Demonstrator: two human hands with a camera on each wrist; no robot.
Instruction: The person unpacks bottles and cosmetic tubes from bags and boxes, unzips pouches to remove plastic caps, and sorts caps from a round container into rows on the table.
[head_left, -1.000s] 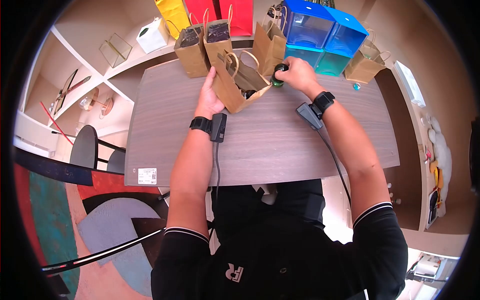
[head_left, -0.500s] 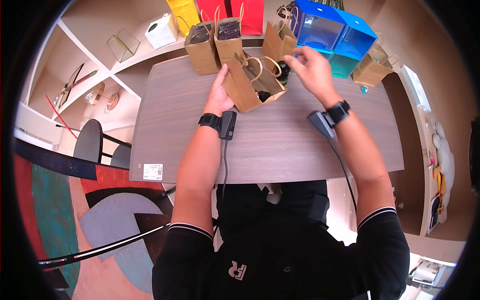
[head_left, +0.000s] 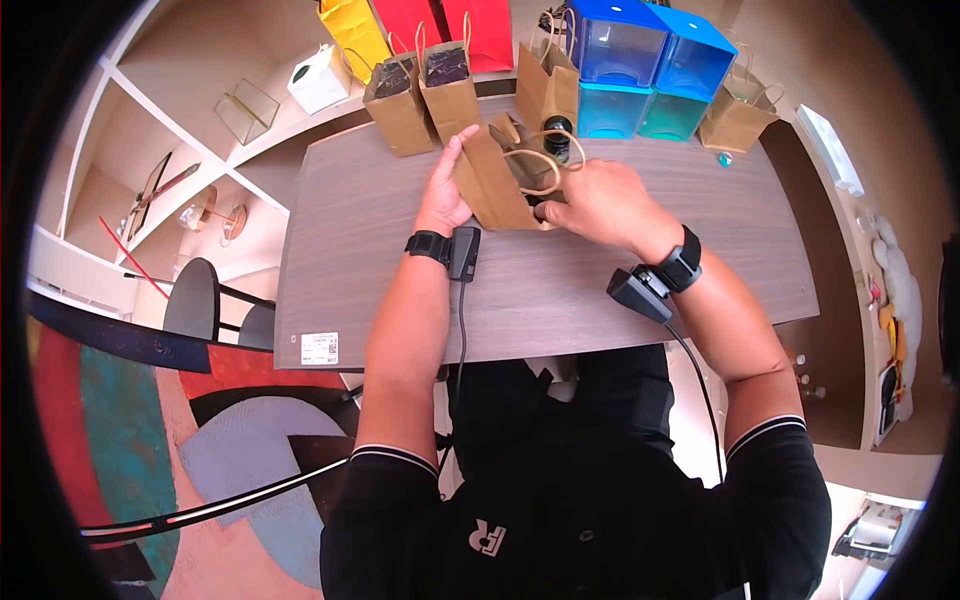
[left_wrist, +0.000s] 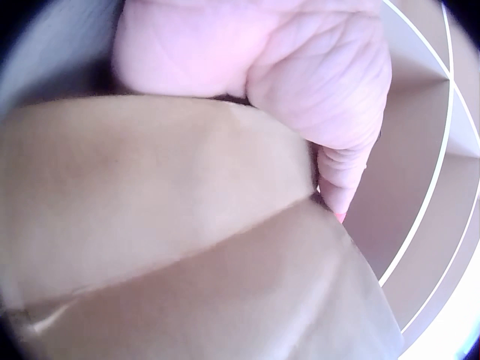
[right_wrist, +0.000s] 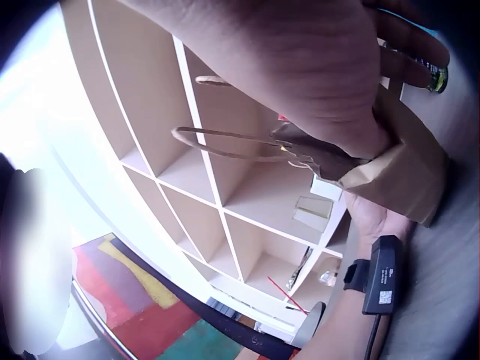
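My left hand (head_left: 444, 195) grips the left side of a tilted brown paper bag (head_left: 492, 188); in the left wrist view its palm (left_wrist: 307, 67) lies against the paper (left_wrist: 150, 195). My right hand (head_left: 612, 205) is at the bag's mouth by a twisted handle. In the right wrist view, part of that hand (right_wrist: 307, 71) dips inside the bag (right_wrist: 412, 169), while some fingers stay outside. The bag hides the dipped part, so its hold is unclear. A dark green round object (head_left: 557, 138) stands on the table just behind the bag.
Two filled brown bags (head_left: 449, 90) stand behind on the left, another brown bag (head_left: 546, 88) behind the green object. Blue and teal clear boxes (head_left: 618, 45) are stacked at the back right, beside a further bag (head_left: 738, 115) and a small teal item (head_left: 725, 159).
My right hand has let go of the green object and moved down and left to the held bag's mouth. My left hand still holds the bag.
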